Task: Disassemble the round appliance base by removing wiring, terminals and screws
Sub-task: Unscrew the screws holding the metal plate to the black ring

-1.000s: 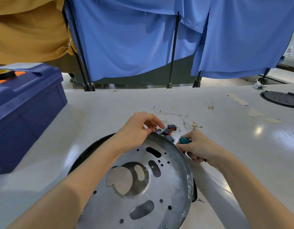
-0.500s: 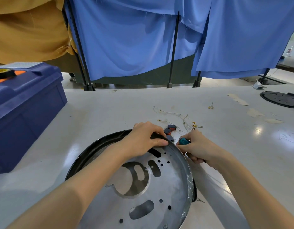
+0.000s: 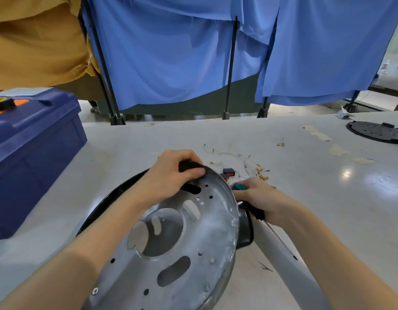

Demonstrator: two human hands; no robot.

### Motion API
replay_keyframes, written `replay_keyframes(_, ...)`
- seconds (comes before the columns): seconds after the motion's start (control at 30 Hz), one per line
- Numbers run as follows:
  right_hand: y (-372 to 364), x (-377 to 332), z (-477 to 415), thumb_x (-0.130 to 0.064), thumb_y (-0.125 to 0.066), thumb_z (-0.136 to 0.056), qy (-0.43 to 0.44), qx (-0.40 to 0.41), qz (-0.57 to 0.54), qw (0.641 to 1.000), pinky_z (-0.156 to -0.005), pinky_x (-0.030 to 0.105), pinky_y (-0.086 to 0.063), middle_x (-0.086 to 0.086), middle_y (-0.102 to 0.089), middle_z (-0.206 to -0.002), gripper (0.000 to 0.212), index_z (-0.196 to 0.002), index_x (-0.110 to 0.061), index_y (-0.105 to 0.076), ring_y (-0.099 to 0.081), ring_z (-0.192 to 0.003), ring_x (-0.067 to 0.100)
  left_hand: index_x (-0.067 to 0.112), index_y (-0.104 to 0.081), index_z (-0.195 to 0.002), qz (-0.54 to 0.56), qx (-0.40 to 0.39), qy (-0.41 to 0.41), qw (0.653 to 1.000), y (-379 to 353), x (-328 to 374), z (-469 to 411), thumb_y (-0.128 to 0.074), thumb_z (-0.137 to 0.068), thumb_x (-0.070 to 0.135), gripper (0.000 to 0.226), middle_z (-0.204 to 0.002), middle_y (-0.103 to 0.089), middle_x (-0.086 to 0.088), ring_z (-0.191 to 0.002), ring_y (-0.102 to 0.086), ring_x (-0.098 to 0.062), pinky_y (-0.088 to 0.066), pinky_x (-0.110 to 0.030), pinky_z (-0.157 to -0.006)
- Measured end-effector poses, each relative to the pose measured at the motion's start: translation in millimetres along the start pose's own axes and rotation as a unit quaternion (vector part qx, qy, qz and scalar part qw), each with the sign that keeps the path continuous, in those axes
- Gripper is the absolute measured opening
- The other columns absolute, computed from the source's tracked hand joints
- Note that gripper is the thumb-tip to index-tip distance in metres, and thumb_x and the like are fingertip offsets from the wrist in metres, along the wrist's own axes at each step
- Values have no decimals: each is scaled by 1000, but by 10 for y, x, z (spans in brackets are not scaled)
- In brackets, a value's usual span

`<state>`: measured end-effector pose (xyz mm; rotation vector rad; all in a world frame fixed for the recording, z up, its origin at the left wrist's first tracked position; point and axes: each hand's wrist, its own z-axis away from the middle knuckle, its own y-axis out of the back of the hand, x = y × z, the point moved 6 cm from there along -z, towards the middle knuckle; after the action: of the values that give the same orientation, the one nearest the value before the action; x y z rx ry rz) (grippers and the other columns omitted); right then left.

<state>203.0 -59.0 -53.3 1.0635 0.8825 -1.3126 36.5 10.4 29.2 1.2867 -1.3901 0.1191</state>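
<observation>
Toolbox: a blue toolbox (image 3: pixel 32 139) sits at the far left of the table (image 3: pixel 327 198), with a tape roll (image 3: pixel 2 101) on its lid.
Left hand: the left hand (image 3: pixel 173 175) reaches forward over the plate, with fingers curled over the far rim and thumb pressed on the metal. It grips the round appliance base (image 3: pixel 171 242).
Base: it is at near centre, tilted up towards the camera, with the perforated metal plate facing up inside a black shell.
Step in hand: this looks like steadying and turning the base to reach the remaining fasteners. A screw (image 3: pixel 94 291) shows at the near-left edge.
Right hand: the right hand (image 3: pixel 258 198) is pressed against the right rim, fingers wrapped round a screwdriver (image 3: pixel 239 187). Its shaft points near and right, away from the plate.
Next move: probably swinging the tip onto a screw head while the left hand holds the base firm.
Wires: loose wires (image 3: pixel 249 163) with brass terminals lie on the table just beyond the base, beside small black-and-red parts (image 3: pixel 229 171).
Far right: a black disc (image 3: pixel 375 132) lies well apart.
</observation>
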Motion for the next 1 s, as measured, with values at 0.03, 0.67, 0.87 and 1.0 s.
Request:
replay_keyframes(0.03,-23,-6,-15,-3,-67,-88,-1,-3,-26,1000,-45,27,-53,15,-68,-72,14,-97,9,-65,-58,-59,27,26,-68,-76,29,12,2,1000,44,-9,10,-69,-85,11,17,-76,-70,8,-69,-64,-1,-50,-16,-68)
replay_keyframes(0.67,-156,-215,51,6,-65,-85,66,36,-6,997,-40,17,-43,0,-67,-55,14,-80,-4,-72,-62,-43,11,22,-71,-76,141,70,39,987,261,-189,24,-67,-85,7,19,-73,-69,1,-69,-63,-11,-53,-27,-69)
replay_keyframes(0.87,-106,-208,73,-1,-70,-77,88,10,309,947,-36,15,-36,-10,-53,-41,11,-73,-11,-66,-54,-35,15,19,-71,-76,149,58,37,986,235,-180,25,-68,-85,6,17,-74,-69,-3,-69,-63,-14,-54,-29,-71)
replay_keyframes(1.0,-276,-83,-31,4,-58,-88,98,34,307,946,-86,51,-53,28,-65,-104,21,-108,8,-61,-64,-97,42,18,-71,-77,144,50,31,988,200,-163,23,-69,-84,6,14,-76,-69,-4,-71,-63,-13,-54,-28,-71)
